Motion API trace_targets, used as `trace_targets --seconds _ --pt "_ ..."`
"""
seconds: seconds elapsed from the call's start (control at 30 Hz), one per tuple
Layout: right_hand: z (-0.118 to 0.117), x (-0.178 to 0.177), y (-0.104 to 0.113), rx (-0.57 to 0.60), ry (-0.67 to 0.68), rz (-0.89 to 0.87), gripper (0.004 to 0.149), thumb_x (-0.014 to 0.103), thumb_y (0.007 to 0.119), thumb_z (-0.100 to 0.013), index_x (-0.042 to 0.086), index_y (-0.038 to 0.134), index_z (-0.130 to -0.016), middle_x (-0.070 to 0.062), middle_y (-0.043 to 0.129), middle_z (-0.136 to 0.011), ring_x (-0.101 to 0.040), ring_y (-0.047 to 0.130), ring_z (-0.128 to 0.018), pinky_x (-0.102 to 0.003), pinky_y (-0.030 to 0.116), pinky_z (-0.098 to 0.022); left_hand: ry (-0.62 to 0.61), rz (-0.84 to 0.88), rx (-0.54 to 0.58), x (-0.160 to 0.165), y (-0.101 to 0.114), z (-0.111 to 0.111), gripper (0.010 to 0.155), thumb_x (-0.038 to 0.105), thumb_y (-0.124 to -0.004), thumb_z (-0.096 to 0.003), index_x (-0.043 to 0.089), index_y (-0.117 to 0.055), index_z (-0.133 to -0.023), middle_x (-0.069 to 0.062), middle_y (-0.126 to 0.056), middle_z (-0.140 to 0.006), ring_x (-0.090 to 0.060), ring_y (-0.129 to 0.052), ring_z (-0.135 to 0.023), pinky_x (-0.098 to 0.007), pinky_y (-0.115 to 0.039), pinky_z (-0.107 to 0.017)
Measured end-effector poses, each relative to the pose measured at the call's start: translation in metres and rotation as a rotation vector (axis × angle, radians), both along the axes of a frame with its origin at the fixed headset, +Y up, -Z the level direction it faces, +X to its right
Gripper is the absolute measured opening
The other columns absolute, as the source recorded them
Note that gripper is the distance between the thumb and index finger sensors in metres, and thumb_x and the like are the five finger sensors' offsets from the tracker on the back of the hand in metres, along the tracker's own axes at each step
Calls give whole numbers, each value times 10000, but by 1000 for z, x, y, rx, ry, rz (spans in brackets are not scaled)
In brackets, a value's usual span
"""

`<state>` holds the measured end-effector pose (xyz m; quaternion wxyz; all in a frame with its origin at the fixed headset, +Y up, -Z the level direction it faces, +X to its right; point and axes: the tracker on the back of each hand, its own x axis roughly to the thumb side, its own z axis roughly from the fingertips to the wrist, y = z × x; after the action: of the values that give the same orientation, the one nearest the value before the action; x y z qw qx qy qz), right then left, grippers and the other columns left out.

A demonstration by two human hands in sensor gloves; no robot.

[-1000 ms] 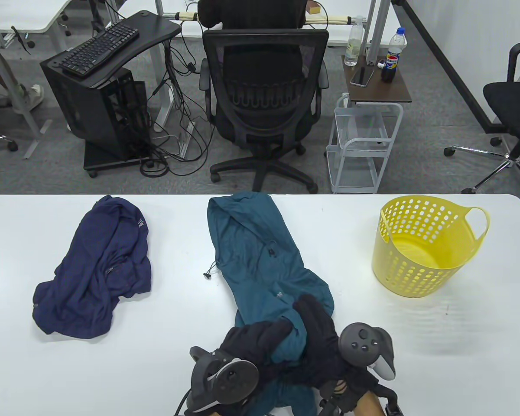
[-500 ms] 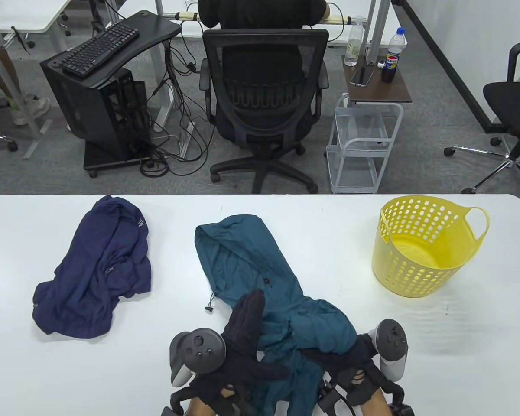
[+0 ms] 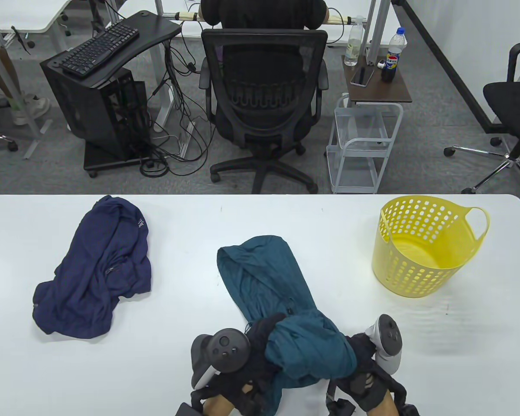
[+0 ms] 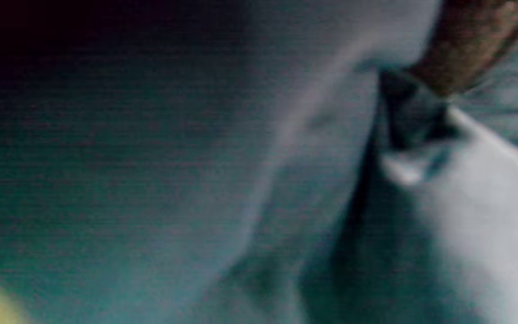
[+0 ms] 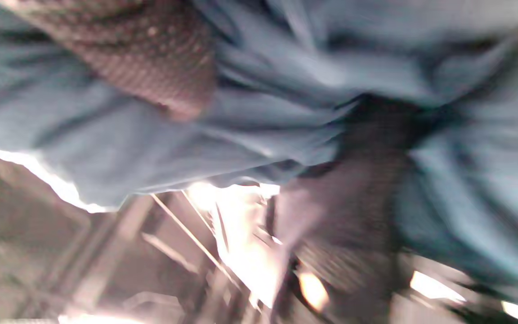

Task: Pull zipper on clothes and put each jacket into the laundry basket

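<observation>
Teal fabric fills the near middle of the bench (image 3: 372, 312): the teal jacket (image 3: 286, 303) lies with its hood end pointing away from the person and its lower half bunched into a mound between the two hands. The left hand (image 3: 260, 342) has its gloved fingers curled into the cloth on the mound's left side, and the right hand (image 3: 364, 355) grips it from the right, mostly buried under the folds. Both wrist views show little beyond blurred teal cloth, so the exact finger hold cannot be made out. Gathering the garment from both sides looks like a way to make one compact bundle that can be lifted in a single go. The yellow laundry basket (image 3: 420, 268) stands open to the right, holding no clothes, well apart from the bundle. A navy jacket (image 3: 99, 277) lies crumpled at the left, untouched.
</observation>
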<state>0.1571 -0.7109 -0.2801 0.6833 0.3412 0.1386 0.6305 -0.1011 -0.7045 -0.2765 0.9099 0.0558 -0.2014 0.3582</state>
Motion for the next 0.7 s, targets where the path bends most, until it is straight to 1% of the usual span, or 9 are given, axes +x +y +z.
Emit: trace_targets --seconds 0.1,0.13,0.2,0.3,0.37,0.43,0.53,0.6,0.7 --pt "-4 19 -4 -38 -168 50 581 40 726 -488 415 806 -925 62 673 -1148 -363 662 -1043 -578 545 -740 68 -57 137 -22 12 3 648 412 -923 -381 537 -584 -919 132 -786 -926 -197 -1055 -649 -400 -960 -396" --pt "-6 25 -7 -64 -263 45 555 55 720 -493 398 819 -918 47 718 -1123 -361 716 -1012 -575 577 -727 81 -91 186 -28 15 4 638 407 -918 -385 548 -587 -912 133 -773 -938 -198 -1042 -668 -400 -954 -408" --pt "-8 27 -12 -84 -346 29 459 272 776 -528 356 753 -979 28 735 -1109 -346 753 -987 -555 612 -716 68 -150 253 -30 20 8 632 404 -913 -388 572 -587 -903 142 -751 -962 -196 -1016 -710 -405 -935 -444" --pt "-7 10 -16 -110 -236 29 677 545 829 -489 278 611 -1072 -57 606 -1167 -425 607 -1030 -595 563 -708 21 -241 318 -15 25 17 644 399 -921 -383 588 -592 -903 159 -738 -987 -199 -977 -775 -425 -886 -509" --pt "-3 -8 -20 -86 -76 170 967 657 859 -424 255 342 -1135 -83 316 -1232 -481 334 -1077 -640 408 -737 -19 -351 389 5 28 30 666 409 -926 -372 592 -578 -910 171 -733 -1001 -192 -959 -808 -423 -869 -538" --pt "0 -19 -24 -52 37 338 1150 710 872 -378 292 85 -1105 -59 7 -1203 -476 92 -1067 -663 266 -742 -60 -424 458 21 30 41 698 422 -939 -350 585 -564 -916 180 -735 -1005 -182 -959 -820 -414 -864 -551" --pt "4 -31 -30 -5 76 427 1232 694 942 -332 299 54 -1089 -53 -37 -1191 -468 25 -1057 -694 218 -724 -107 -450 505 37 30 52 768 457 -981 -304 553 -550 -932 180 -736 -1004 -158 -957 -827 -391 -866 -555" --pt "8 -37 -30 53 22 456 1248 632 999 -322 271 80 -1087 -63 191 -1231 -482 196 -1094 -714 305 -723 -81 -477 543 41 27 57 852 502 -1010 -265 551 -507 -951 178 -710 -1011 -178 -928 -804 -389 -820 -611" --pt "9 -43 -24 98 -17 485 1191 558 1044 -319 196 227 -1107 -87 540 -1151 -416 709 -1007 -638 576 -714 -50 -439 496 35 23 49 953 596 -1003 -237 561 -406 -979 161 -570 -1084 -150 -778 -859 -475 -659 -717"
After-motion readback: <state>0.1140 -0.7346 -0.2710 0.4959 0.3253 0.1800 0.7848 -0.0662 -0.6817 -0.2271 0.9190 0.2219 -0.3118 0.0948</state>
